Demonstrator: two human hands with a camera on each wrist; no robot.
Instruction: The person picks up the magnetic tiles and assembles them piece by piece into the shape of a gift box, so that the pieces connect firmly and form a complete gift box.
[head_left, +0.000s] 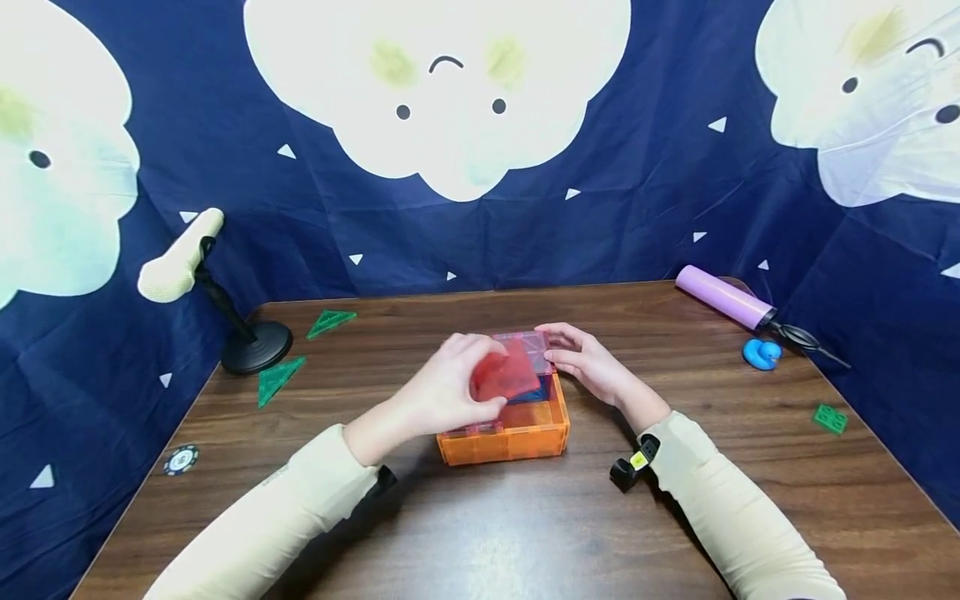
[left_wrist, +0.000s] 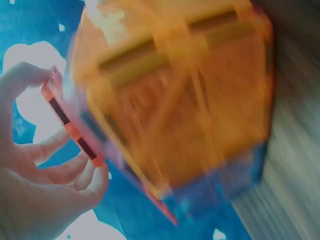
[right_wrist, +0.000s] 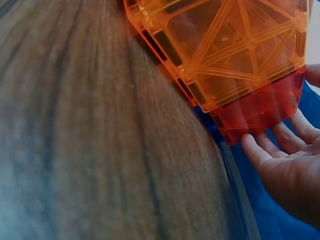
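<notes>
A box of translucent magnetic tiles [head_left: 525,442] stands mid-table, with orange walls in front, red and blue ones further round. My left hand [head_left: 450,379] pinches a red square magnetic tile [head_left: 510,371] by its edges, tilted above the partly uncovered top. In the left wrist view the red tile [left_wrist: 75,125] shows edge-on between thumb and fingers. Pinkish tiles [head_left: 534,343] cover the back of the top; another shows at front left below my left hand. My right hand [head_left: 592,362] rests its fingertips at the back right corner, along the red wall [right_wrist: 265,110].
Two green triangle tiles [head_left: 279,379] lie left, near a black stand [head_left: 257,346] with a cream cover and a poker chip [head_left: 181,460]. To the right are a purple pump [head_left: 723,297], a blue rubber duck [head_left: 761,354] and a green toy brick [head_left: 830,418].
</notes>
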